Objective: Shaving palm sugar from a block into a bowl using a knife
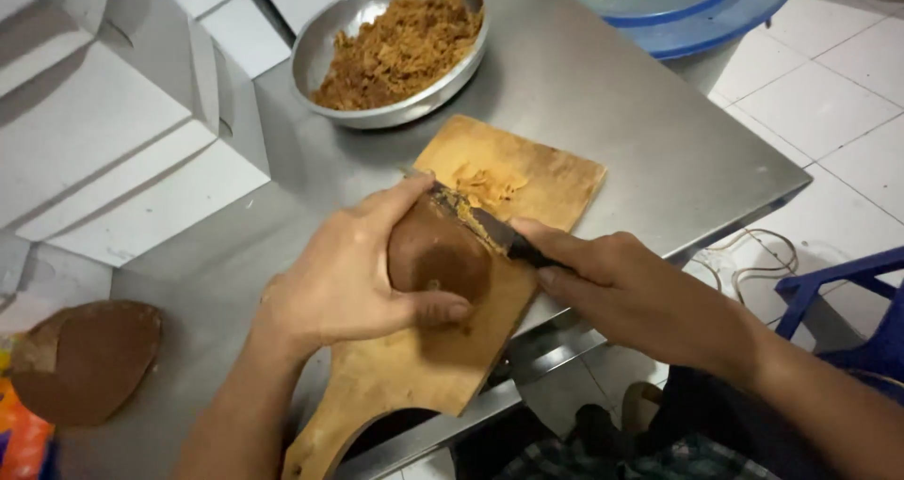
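Note:
My left hand (pixel 353 278) grips a round brown sugar block (pixel 435 254) held on edge on a wooden cutting board (pixel 546 174). My right hand (pixel 617 287) holds a dark-handled knife (pixel 480 224), its blade lying across the top of the block. A small heap of golden shavings (pixel 488 186) lies on the board just beyond the blade. A metal bowl (pixel 325 47) filled with brown shavings stands at the far side of the steel table (pixel 650 132).
White cardboard boxes (pixel 104 132) are stacked at the left. Another brown block (pixel 89 358) lies at the table's lower left corner. A blue lid (pixel 697 14) sits far right, a blue chair (pixel 857 292) stands on the tiled floor, with a cable (pixel 753 254) beside it.

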